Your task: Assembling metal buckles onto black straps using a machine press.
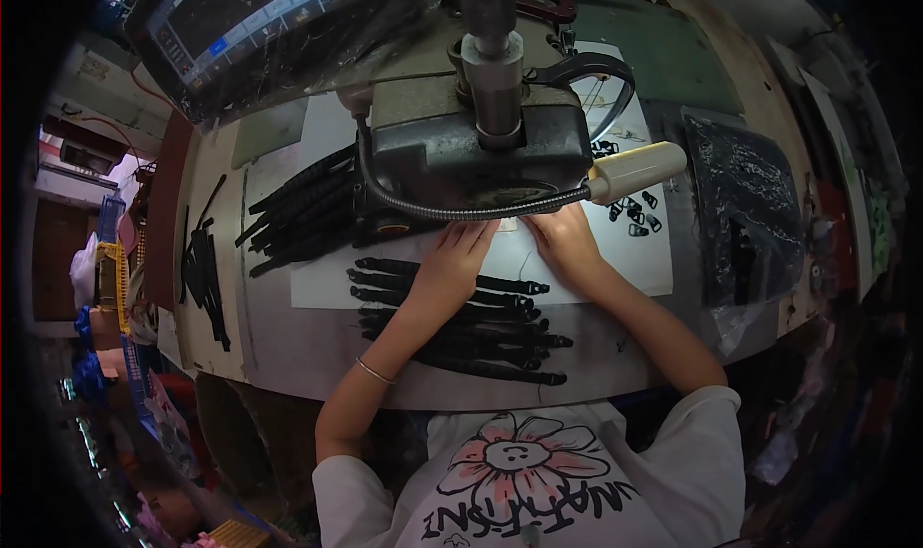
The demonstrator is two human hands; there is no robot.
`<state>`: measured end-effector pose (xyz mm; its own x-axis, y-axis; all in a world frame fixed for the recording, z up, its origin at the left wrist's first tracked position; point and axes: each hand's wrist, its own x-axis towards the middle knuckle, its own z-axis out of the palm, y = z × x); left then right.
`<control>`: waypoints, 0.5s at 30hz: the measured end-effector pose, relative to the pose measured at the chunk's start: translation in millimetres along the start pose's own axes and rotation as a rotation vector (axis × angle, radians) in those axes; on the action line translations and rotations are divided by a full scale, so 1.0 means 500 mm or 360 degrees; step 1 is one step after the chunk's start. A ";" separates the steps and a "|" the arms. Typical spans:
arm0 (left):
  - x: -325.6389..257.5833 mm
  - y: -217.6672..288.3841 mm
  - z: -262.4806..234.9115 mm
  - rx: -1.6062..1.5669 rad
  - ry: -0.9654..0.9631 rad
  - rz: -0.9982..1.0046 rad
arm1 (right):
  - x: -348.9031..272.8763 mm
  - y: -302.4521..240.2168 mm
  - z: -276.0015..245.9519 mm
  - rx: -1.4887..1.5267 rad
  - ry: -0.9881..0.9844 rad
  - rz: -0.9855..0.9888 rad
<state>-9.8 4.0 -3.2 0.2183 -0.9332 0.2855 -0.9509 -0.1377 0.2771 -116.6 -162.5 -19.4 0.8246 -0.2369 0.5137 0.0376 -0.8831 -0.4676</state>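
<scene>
Under the head of a dark sewing machine (481, 144), my two hands come close together. My left hand (461, 245) has its fingers pressed together, tips hidden by the machine. Opposite it, my right hand (562, 240) is closed, its fingers mostly covered too. What they hold between them cannot be made out; a small pale patch shows in the gap. Beneath my left forearm lie several black straps (471, 341) with buckle ends. More black straps (308, 202) are heaped left of the machine. Small black buckles (635, 216) lie scattered to the right.
A white sheet (635, 260) covers part of the grey tabletop (288, 346). Thin black strips (204, 279) lie at the far left. At the right is a clear plastic bag (740, 202) with dark contents. A plastic-wrapped screen (250, 29) and cream-handled lamp (639, 171) stand above.
</scene>
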 end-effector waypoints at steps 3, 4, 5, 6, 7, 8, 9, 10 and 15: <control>0.008 -0.003 -0.002 -0.0014 -0.0051 -0.0064 | 0.012 -0.007 -0.008 0.0068 -0.0020 0.0049; 0.008 -0.002 -0.008 -0.0024 -0.0072 -0.0067 | 0.015 -0.012 -0.012 0.0106 -0.0002 0.0087; 0.009 0.000 -0.015 -0.0070 -0.0084 -0.0059 | 0.016 -0.014 -0.016 0.0076 -0.0015 0.0083; 0.010 -0.002 -0.012 -0.0032 -0.0049 -0.0044 | 0.018 -0.012 -0.014 0.0077 -0.0008 0.0072; 0.008 -0.001 -0.006 0.0006 -0.0011 -0.0029 | 0.015 -0.010 -0.012 0.0086 -0.0009 0.0097; 0.005 0.004 -0.002 0.0037 -0.0020 -0.0025 | 0.010 -0.010 -0.010 0.0095 -0.0010 0.0120; 0.005 0.003 -0.002 0.0036 -0.0037 -0.0030 | 0.008 -0.010 -0.007 0.0072 0.0035 0.0120; 0.003 0.004 0.010 0.0068 0.0034 -0.0016 | 0.002 0.000 0.003 0.0067 0.0051 0.0086; 0.012 0.005 -0.011 0.0070 0.0084 0.0042 | 0.013 -0.012 -0.011 0.0066 0.0019 0.0096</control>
<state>-9.5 -0.2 4.1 0.2035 -0.9179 0.3406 -0.9650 -0.1292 0.2284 -114.3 -160.9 -9.3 0.8193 -0.2943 0.4921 0.0114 -0.8497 -0.5272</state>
